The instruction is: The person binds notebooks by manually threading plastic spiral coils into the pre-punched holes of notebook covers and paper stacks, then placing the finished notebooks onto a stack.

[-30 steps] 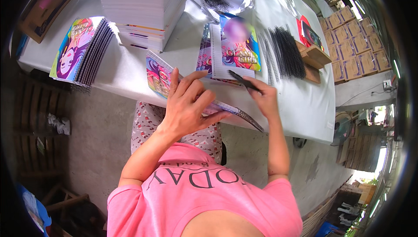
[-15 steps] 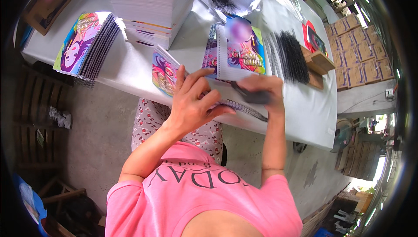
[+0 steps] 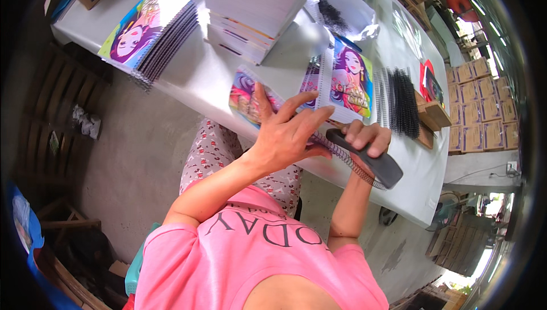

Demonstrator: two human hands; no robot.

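Observation:
A colourful notebook [image 3: 244,94] is held at the table's near edge, partly hidden by my left hand [image 3: 285,136]. My left fingers spread across it, with the thumb at its spine side. From that side a dark spiral coil [image 3: 356,167] runs out to the right, beyond the notebook. My right hand [image 3: 367,138] is closed round a long black tool with rounded ends [image 3: 387,168], which lies along the coil; its exact kind is unclear. Just beyond my hands, another notebook with an illustrated cover [image 3: 350,79] lies beside a strip of punched pages [image 3: 325,85].
Coil-bound notebooks [image 3: 134,36] are stacked at the left table edge. A tall paper stack [image 3: 245,8] rises behind my left hand. Black coils [image 3: 401,102] lie at the right by a wooden block [image 3: 433,113]. A clear bag [image 3: 347,11] holds dark pieces. Cartons [image 3: 481,105] stand beyond.
My right hand and the black tool have swung down and right along the coil. The view has shifted, so the table things appear further right. My left hand stays on the notebook, fingers more spread.

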